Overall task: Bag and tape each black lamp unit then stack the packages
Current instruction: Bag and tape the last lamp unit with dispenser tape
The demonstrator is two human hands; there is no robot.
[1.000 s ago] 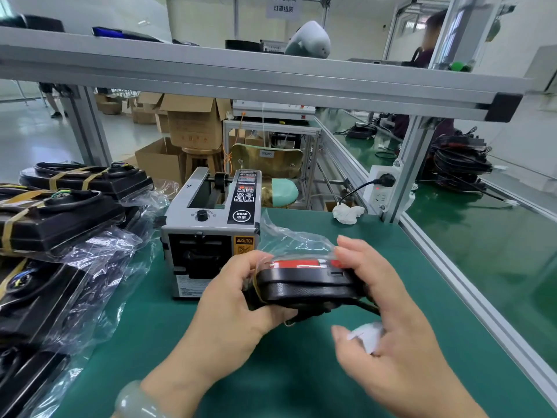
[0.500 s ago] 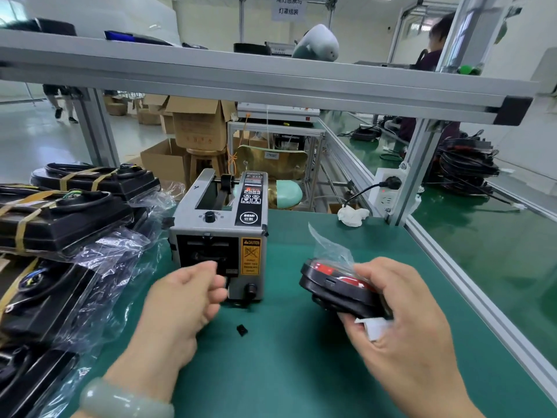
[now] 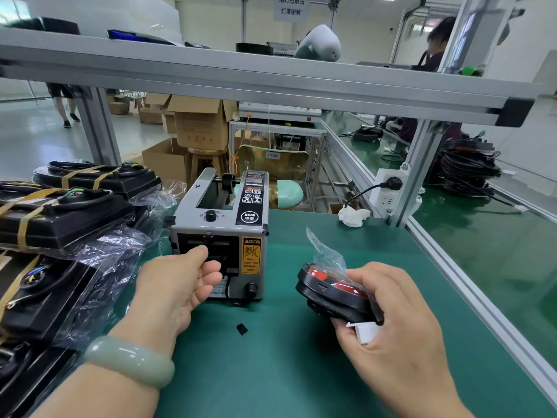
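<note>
Holding the black lamp unit (image 3: 331, 292) tilted low over the green mat (image 3: 301, 381), the right hand (image 3: 401, 324) had its fingers curled round the unit's right edge, and a white tab (image 3: 366, 332) poked out beside the thumb. The unit sat inside a clear bag (image 3: 327, 256), whose loose mouth stood up crumpled and unsealed above the red face. The left hand (image 3: 177, 285) was at the front outlet of the tape dispenser (image 3: 223, 230), fingers curled in and thumb close to forefinger right at the slot. No strip of tape could be made out, so whether it pinched one could not be told. A pale green bangle (image 3: 129, 362) sat on that wrist. The dispenser stood mid-mat, with the unit to its right and apart from it. At far left, taped packages (image 3: 60, 218) lay piled in overlapping layers: black housings in clear film, bound with tan tape. These looked like finished work, but the pile ran out of view, so no count was taken. A small black scrap (image 3: 242, 329) lay on the mat between the hands. Judged progress: bagging was done for this unit and taping was not yet done. Left to do: draw a strip, fold the bag mouth down, tape it shut and set the package on the pile. No unbagged units showed, so the remaining quantity could not be judged.
</note>
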